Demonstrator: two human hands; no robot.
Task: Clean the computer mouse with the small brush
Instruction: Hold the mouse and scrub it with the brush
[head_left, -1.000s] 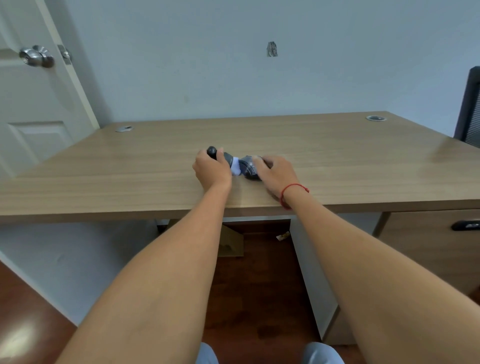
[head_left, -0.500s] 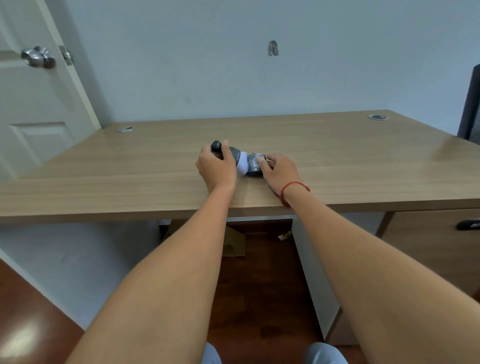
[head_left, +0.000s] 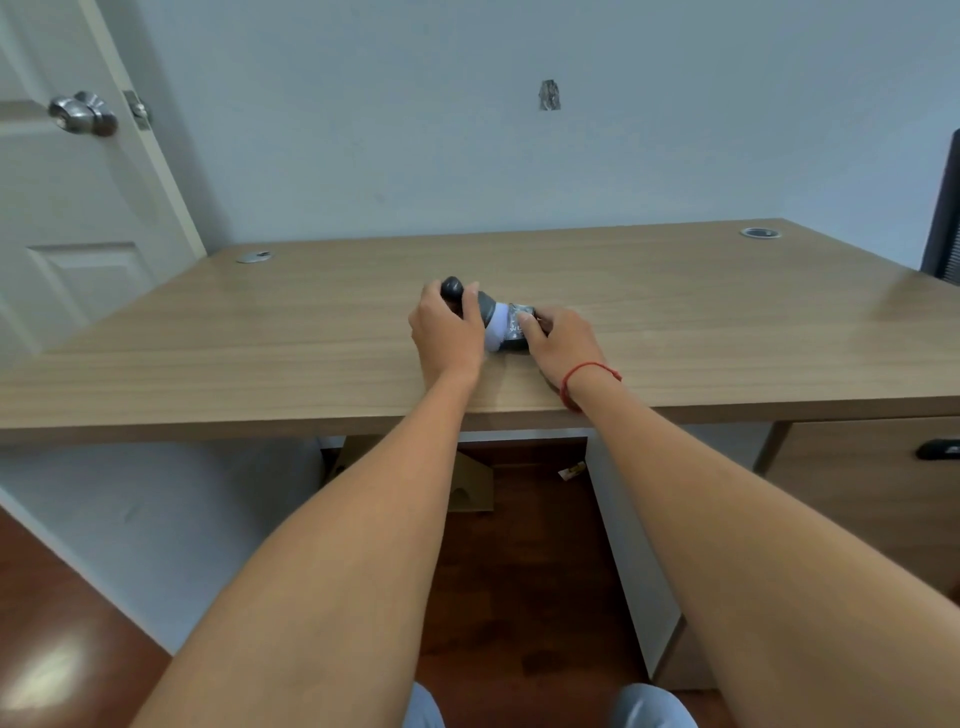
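On the wooden desk (head_left: 675, 322), my left hand (head_left: 449, 332) grips a small brush (head_left: 483, 309) with a dark grey handle and white bristles. The bristles press against the left side of a dark computer mouse (head_left: 519, 332). My right hand (head_left: 558, 338) holds that mouse from the right, thumb on its top, and hides most of it. A red string circles my right wrist. Both hands rest near the desk's front edge, at its middle.
A white door with a metal knob (head_left: 83, 114) stands at the left. Cable grommets (head_left: 759, 233) sit at the desk's back corners. A drawer unit with a black handle (head_left: 937, 449) is under the desk's right side, and a dark chair (head_left: 943, 218) is at the far right.
The brush has tilted up and shifted slightly away from me, its handle end rising above my left hand. The bristles now show more white against the mouse. My right hand stays on the mouse.
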